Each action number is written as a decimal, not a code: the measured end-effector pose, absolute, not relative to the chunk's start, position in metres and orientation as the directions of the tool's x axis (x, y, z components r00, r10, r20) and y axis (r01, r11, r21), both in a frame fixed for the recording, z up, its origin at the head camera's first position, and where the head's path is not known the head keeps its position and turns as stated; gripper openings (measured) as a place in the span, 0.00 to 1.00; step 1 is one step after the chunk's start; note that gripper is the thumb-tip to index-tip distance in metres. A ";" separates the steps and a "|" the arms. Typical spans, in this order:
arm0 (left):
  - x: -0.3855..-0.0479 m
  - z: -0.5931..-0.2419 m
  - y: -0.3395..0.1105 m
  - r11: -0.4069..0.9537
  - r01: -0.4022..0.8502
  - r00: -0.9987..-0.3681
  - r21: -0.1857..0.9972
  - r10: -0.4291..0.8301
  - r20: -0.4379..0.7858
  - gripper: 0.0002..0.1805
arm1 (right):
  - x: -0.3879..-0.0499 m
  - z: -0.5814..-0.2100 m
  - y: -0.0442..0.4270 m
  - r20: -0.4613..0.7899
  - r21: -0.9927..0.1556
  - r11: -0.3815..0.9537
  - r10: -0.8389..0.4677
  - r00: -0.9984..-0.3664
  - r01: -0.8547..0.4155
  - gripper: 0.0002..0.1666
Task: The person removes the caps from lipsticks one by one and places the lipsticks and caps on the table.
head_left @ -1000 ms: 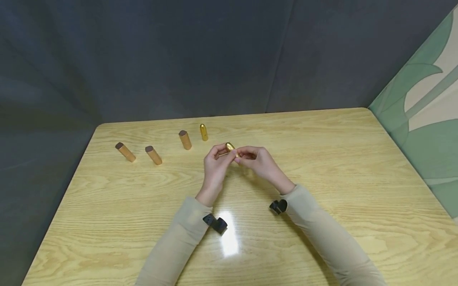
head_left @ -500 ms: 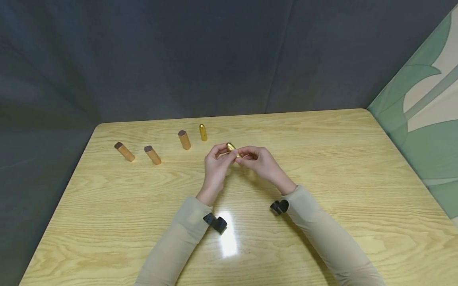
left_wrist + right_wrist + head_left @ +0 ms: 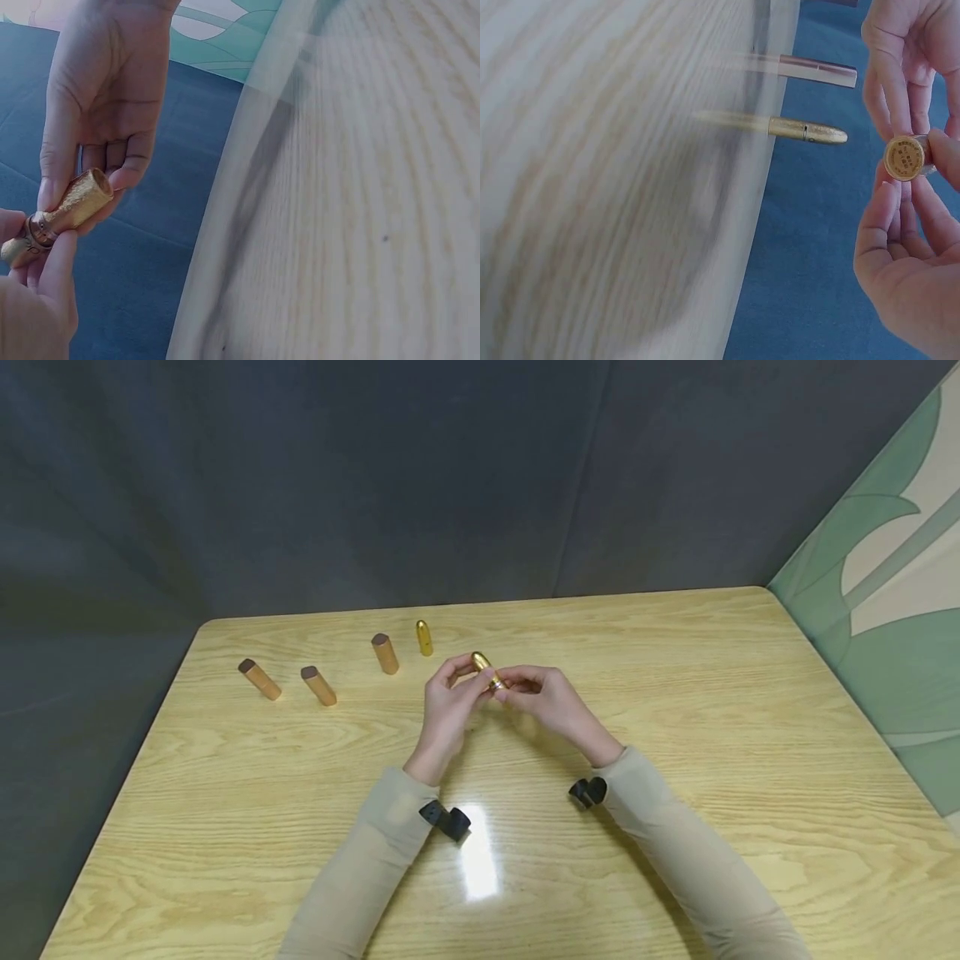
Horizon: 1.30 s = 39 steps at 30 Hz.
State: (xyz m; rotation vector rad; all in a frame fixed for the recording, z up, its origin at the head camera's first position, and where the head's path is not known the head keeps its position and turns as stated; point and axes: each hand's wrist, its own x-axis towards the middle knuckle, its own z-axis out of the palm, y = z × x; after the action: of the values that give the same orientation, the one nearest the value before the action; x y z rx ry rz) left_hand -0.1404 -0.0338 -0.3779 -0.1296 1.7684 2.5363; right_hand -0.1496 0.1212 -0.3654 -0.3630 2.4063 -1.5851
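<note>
Both hands meet over the middle of the table on one gold lipstick [image 3: 481, 661] with a rounded tip. My left hand [image 3: 446, 714] pinches its rounded cap end between thumb and fingers. At the other end, my right hand [image 3: 553, 703] pinches the base. A shiny band shows between the hands in the head view, and in the left wrist view a ringed collar [image 3: 39, 231] lies at the left fingers. The right wrist view faces the round label [image 3: 904, 158] on the base. Fingers partly cover the tube.
Another gold lipstick [image 3: 424, 638] stands upright near the back edge. Left of it are three copper-coloured tubes with dark tops, the nearest one [image 3: 385, 653] beside it, then a second [image 3: 318, 686] and a third [image 3: 259, 679]. Dark cloth [image 3: 375, 485] hangs behind the wooden table [image 3: 675, 693].
My left hand has shifted slightly up and left with the cap end. More of the shiny band now shows between the hands. The right hand has hardly moved.
</note>
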 end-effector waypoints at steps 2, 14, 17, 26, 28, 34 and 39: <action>-0.141 -0.376 -0.035 -0.333 -0.087 -0.996 0.939 0.000 -0.092 0.18 | -0.151 -0.364 0.122 -0.070 -0.918 0.391 -0.331 -0.941 -0.070 0.19; -0.145 -0.372 -0.045 -0.261 -0.049 -0.998 0.964 0.041 -0.040 0.26 | -0.156 -0.364 0.125 -0.129 -0.907 0.420 -0.339 -0.932 -0.027 0.18; -0.146 -0.371 -0.048 -0.253 -0.034 -0.999 0.967 0.040 -0.024 0.26 | -0.157 -0.365 0.126 -0.148 -0.907 0.420 -0.336 -0.930 -0.008 0.18; -0.150 -0.372 -0.056 -0.153 -0.024 -1.000 0.988 -0.011 -0.026 0.24 | -0.158 -0.366 0.129 -0.131 -0.900 0.436 -0.325 -0.937 -0.026 0.18; -0.150 -0.373 -0.058 -0.129 -0.025 -0.999 0.991 -0.019 -0.028 0.22 | -0.159 -0.368 0.131 -0.123 -0.903 0.428 -0.324 -0.938 -0.029 0.18; -0.152 -0.375 -0.063 -0.072 -0.052 -0.998 0.996 -0.028 -0.054 0.21 | -0.162 -0.371 0.137 -0.089 -0.923 0.382 -0.332 -0.939 -0.047 0.22; -0.155 -0.378 -0.065 -0.043 -0.081 -0.996 0.996 -0.025 -0.082 0.21 | -0.163 -0.370 0.143 -0.085 -0.926 0.373 -0.341 -0.936 -0.052 0.25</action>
State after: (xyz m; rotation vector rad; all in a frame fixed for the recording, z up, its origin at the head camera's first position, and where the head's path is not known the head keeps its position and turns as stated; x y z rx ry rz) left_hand -0.1550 -0.0646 -0.3779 -0.1196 2.1462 2.2375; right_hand -0.1629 0.1427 -0.3698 -0.3479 2.3739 -1.5873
